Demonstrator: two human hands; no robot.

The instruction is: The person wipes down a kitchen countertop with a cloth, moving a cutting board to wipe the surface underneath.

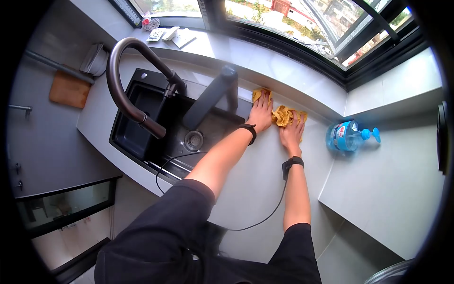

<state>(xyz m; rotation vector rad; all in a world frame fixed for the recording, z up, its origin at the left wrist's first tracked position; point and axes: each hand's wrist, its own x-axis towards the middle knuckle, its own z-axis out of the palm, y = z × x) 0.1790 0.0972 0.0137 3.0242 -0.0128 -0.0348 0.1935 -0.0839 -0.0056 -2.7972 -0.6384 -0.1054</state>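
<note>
Pressing down, fingers extended rather than closed, the left hand (260, 116) and right hand (290, 135) flatten yellow cloth (283, 116) against the counter (265, 158) (just beside the sink (217, 127)), seemingly for broad contact.

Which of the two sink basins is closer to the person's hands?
The wider basin, beside the left forearm, with its round drain plainly showing. The narrower basin lies farther off, toward the wooden board.

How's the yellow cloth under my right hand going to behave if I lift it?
The cloth will probably be floppy, as it bunches in loose folds beneath your right hand. It looks thin, so likely light, though I can't tell if it's wet.
</note>
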